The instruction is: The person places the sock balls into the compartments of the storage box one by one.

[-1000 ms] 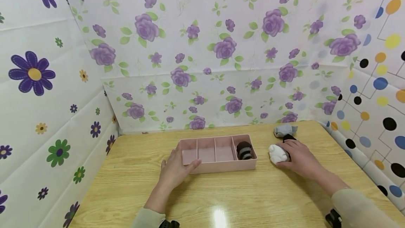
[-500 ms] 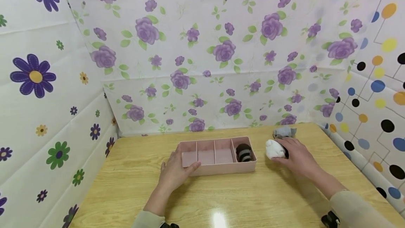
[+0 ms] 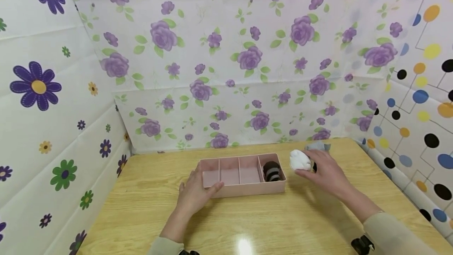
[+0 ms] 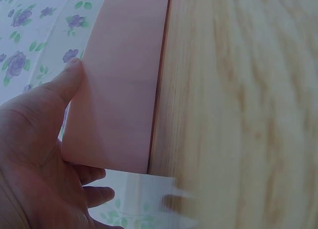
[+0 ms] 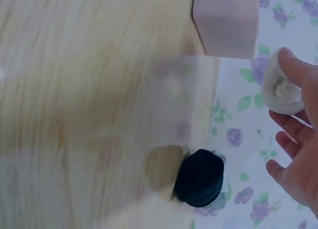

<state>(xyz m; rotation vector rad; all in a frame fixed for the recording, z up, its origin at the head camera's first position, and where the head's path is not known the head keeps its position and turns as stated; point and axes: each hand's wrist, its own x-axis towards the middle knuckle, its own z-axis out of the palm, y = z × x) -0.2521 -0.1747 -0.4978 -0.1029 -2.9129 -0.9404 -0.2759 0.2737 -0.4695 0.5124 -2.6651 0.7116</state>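
Note:
My left hand point(image 3: 194, 192) holds the left end of a pink divided box point(image 3: 244, 189), thumb on the front rim and fingers around the end; the left wrist view shows the thumb point(image 4: 72, 80) at the rim. The right hand point(image 3: 327, 173) pinches a white rolled-up sock point(image 3: 300, 160) just right of the box, raised above the table. In the right wrist view that white sock point(image 5: 282, 87) sits between thumb and fingertips. A dark rolled sock with grey stripes point(image 3: 272, 171) fills the box's rightmost compartment; the other compartments hold nothing.
A black rolled sock point(image 5: 200, 178) lies on the table, mostly hidden behind my right hand in the head view. Farther back is a grey rolled sock point(image 3: 318, 145), partly covered by the hand. Flower-patterned sheets point(image 3: 212, 109) wall in the wooden table point(image 3: 159, 176).
The right hand has lifted the white sock off the table and moved it left toward the box. My left hand and the box stay in place.

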